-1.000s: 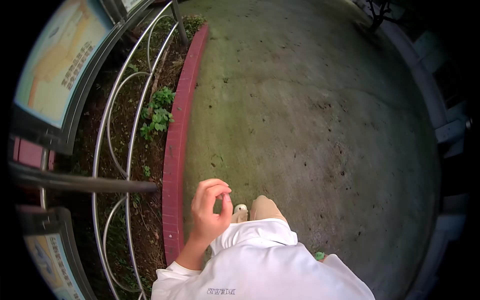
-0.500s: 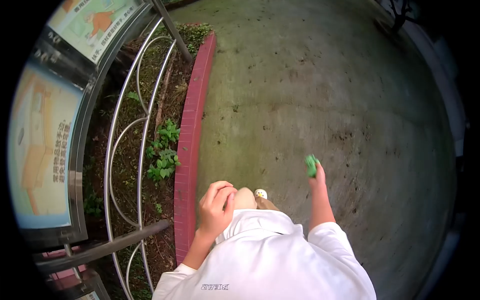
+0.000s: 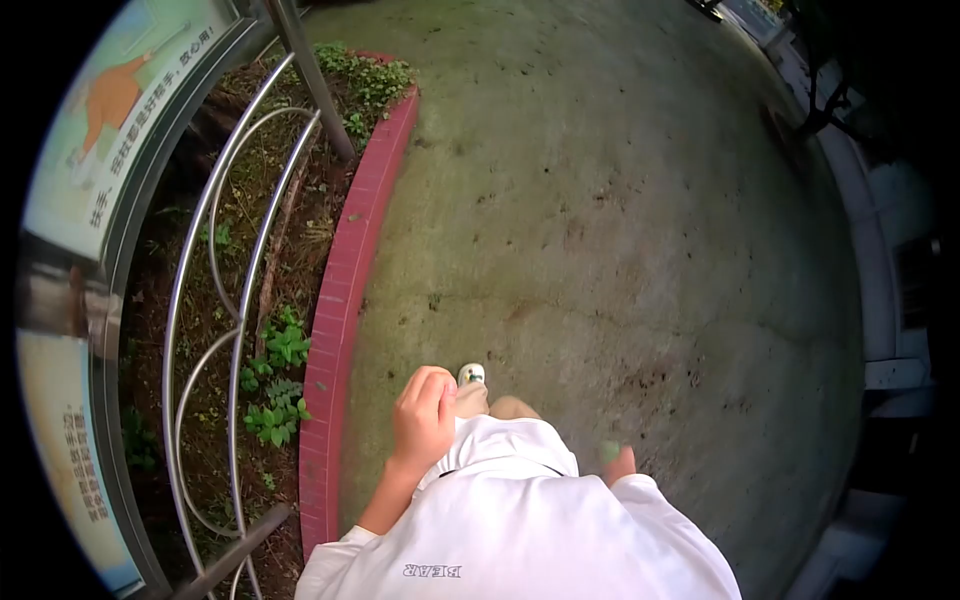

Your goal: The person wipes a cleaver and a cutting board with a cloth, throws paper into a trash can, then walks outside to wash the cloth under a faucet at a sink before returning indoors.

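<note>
My left hand point(image 3: 425, 413) is raised in front of my white shirt point(image 3: 520, 525), fingers curled into a loose fist. Its palm side is hidden, so I cannot make out whether anything is inside. My right hand point(image 3: 622, 464) hangs low at my right side, mostly hidden beyond the sleeve and blurred. A small green crumpled-looking thing point(image 3: 610, 450) shows at its fingers; its kind is not clear. One white shoe point(image 3: 471, 374) steps forward on the concrete ground point(image 3: 600, 240).
A red brick kerb point(image 3: 340, 310) borders a planted bed with leafy plants point(image 3: 275, 410) on the left. Curved metal railings point(image 3: 170, 340) and a sign board point(image 3: 150, 90) stand beyond it. A dark tree trunk point(image 3: 815, 122) rises at the far right.
My right hand has swung back toward my body with the green thing. My left hand stays curled in front. The kerb and railings have shifted left and down in view as I walk.
</note>
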`<state>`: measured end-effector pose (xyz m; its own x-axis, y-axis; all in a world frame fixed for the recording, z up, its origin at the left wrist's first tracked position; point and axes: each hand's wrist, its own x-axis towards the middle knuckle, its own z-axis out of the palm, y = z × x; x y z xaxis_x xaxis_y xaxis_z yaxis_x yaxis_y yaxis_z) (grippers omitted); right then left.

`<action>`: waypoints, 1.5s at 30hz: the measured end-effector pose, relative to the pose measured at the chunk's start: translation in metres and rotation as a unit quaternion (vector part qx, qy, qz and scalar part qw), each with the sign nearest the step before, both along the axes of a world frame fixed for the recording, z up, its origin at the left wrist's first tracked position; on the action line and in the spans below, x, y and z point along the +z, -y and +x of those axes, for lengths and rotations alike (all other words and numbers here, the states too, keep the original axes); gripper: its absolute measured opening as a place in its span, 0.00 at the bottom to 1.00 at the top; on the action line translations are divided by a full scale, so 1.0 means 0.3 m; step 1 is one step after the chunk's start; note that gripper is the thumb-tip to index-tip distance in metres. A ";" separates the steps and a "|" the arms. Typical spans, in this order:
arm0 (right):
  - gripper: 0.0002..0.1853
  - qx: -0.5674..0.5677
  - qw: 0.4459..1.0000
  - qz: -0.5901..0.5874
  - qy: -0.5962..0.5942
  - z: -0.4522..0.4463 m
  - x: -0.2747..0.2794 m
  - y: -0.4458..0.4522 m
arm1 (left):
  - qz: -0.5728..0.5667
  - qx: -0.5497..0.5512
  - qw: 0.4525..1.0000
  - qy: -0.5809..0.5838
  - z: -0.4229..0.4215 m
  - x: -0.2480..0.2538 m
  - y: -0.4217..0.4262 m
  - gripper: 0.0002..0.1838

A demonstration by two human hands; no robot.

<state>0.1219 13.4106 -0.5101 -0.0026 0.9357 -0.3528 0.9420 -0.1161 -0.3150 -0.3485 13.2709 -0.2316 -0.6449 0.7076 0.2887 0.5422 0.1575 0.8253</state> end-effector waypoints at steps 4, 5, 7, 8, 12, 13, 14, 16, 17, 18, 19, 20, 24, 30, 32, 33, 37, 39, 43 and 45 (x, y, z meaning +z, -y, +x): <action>0.12 -0.568 0.720 -0.118 -0.381 0.242 -0.078 -0.308 | -0.008 0.002 1.000 0.007 -0.245 0.049 -0.327 0.07; 0.14 -0.630 0.663 -0.093 -0.392 0.207 -0.075 -0.413 | -0.013 0.002 1.000 0.003 -0.323 0.049 -0.414 0.07; 0.12 -0.601 0.643 -0.103 -0.464 0.206 -0.144 -0.647 | -0.038 -0.004 0.999 -0.022 -0.472 0.014 -0.589 0.10; 0.12 -0.602 0.641 -0.106 -0.465 0.117 -0.167 -0.746 | -0.041 -0.004 0.999 -0.025 -0.547 0.008 -0.678 0.10; 0.11 -0.493 0.708 -0.107 -0.494 -0.409 -0.352 -1.379 | -0.043 0.061 0.996 -0.050 -0.789 -0.029 -1.055 0.17; 0.11 -0.463 0.723 -0.076 -0.508 -0.617 -0.410 -1.534 | -0.041 0.078 0.995 -0.041 -0.841 -0.011 -1.150 0.19; 0.11 -0.461 0.679 -0.141 -0.554 -0.832 -0.459 -1.689 | -0.050 0.089 0.994 -0.048 -0.886 0.018 -1.242 0.20; 0.13 -0.416 0.710 -0.202 -0.531 -1.413 -0.319 -1.936 | -0.040 0.058 0.996 -0.062 -1.011 0.065 -1.412 0.20; 0.15 -0.369 0.736 -0.209 -0.527 -1.690 -0.211 -2.019 | -0.019 0.039 0.997 -0.061 -1.070 0.080 -1.485 0.20; 0.16 -0.372 0.771 -0.221 -0.468 -1.991 0.000 -2.083 | -0.028 0.042 0.994 -0.096 -1.155 0.104 -1.559 0.20; 0.16 -0.374 0.735 -0.250 -0.507 -2.232 0.126 -2.132 | -0.027 0.050 0.994 -0.094 -1.234 0.100 -1.621 0.20; 0.16 -0.330 0.713 -0.280 -0.551 -2.416 0.096 -2.202 | -0.037 0.086 0.992 -0.080 -1.315 0.083 -1.680 0.20; 0.16 -0.210 0.686 -0.364 -0.594 -2.988 0.176 -2.458 | -0.064 0.187 0.980 -0.018 -1.636 0.021 -1.940 0.21; 0.15 -0.259 0.674 -0.344 -0.600 -3.090 -0.104 -2.910 | -0.035 0.091 0.992 -0.074 -2.243 -0.064 -2.340 0.23; 0.12 -0.303 0.690 -0.278 -0.596 -2.870 -0.249 -3.016 | -0.014 0.110 0.993 -0.050 -2.437 -0.029 -2.456 0.24; 0.12 -0.271 0.721 -0.291 -0.567 -2.692 -0.303 -3.059 | -0.005 0.110 0.993 -0.040 -2.540 -0.003 -2.506 0.24; 0.17 0.060 0.993 -0.063 0.078 -2.689 0.133 -3.118 | -0.003 0.155 0.988 -0.005 -2.882 0.042 -2.712 0.24; 0.14 -0.057 0.993 -0.098 0.020 -2.754 0.142 -3.262 | -0.007 0.152 0.988 -0.006 -2.980 0.035 -2.805 0.24; 0.08 -0.382 0.851 -0.164 -0.321 -3.135 -0.112 -3.729 | -0.016 0.156 0.987 -0.033 -3.337 -0.086 -3.115 0.23; 0.07 -0.394 0.798 -0.197 -0.411 -3.445 -0.272 -3.984 | -0.030 0.171 0.983 -0.055 -3.515 -0.122 -3.258 0.23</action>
<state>-0.9116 14.6057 -0.5917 0.1500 0.5778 -0.8022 0.0202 -0.8131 -0.5818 -1.4029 14.2482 -0.2684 -0.8158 0.4724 0.3337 0.5341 0.3938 0.7481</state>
